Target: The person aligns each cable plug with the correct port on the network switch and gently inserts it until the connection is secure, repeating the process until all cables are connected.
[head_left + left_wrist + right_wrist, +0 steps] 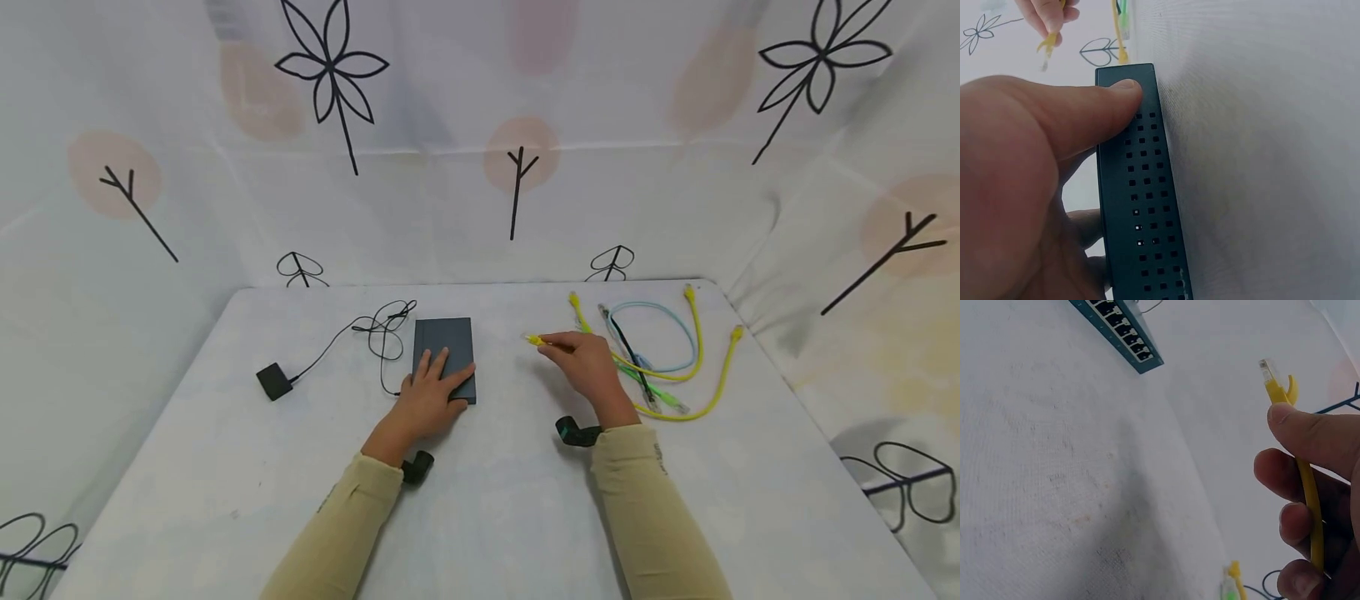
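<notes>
The switch [444,333] lies flat on the tabletop [480,517] at the centre of the head view, under the left hand [427,404]. That hand seems to be there to steady it: the fingers spread over its top, while in the left wrist view the thumb presses on its vented side. The ports [1124,330], at the upper left of the right wrist view, face the right hand [581,358], which probably suits work from that side.

The yellow cable [1314,506] is held just behind its plug [1277,387], likely so that the clear tip and latch stay free. The tip points toward the switch but is apart from it. The blue cable [648,303], black cable [628,346] and green cable [670,402] lie right of centre, seemingly within easy reach of that hand. The adapter [274,382] sits left of centre; its thin cord [322,354] runs toward the switch, the end lost beside the left hand.

The right grip is closed to a pinch, thumb against index finger, with the other fingers curled round the yellow cable. The left grip is spread wide, pressing rather than clasping.
</notes>
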A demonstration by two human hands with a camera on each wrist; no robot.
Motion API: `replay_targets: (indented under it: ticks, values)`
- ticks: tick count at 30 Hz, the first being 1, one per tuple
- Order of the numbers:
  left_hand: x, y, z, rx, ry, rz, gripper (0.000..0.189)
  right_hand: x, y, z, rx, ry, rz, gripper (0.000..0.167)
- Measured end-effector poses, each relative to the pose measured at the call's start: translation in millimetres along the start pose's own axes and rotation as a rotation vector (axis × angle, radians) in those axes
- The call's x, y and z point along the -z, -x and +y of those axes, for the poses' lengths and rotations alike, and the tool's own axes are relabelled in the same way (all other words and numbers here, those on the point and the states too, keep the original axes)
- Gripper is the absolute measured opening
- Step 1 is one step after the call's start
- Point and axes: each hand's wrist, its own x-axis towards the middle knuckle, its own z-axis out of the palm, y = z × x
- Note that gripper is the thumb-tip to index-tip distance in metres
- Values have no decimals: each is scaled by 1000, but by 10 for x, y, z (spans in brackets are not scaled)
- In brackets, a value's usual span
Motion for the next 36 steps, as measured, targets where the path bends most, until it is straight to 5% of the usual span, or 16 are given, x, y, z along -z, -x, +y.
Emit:
replay_targets:
  ticks: [13, 36]
  values:
    - [-32, -30, -27, 4, -16, -2, 57, -158, -16, -28, 16, 43, -125, 27]
    - [-11, -24, -10, 15, -10, -9, 58, -390, -7, -82, 91, 160, -215, 29]
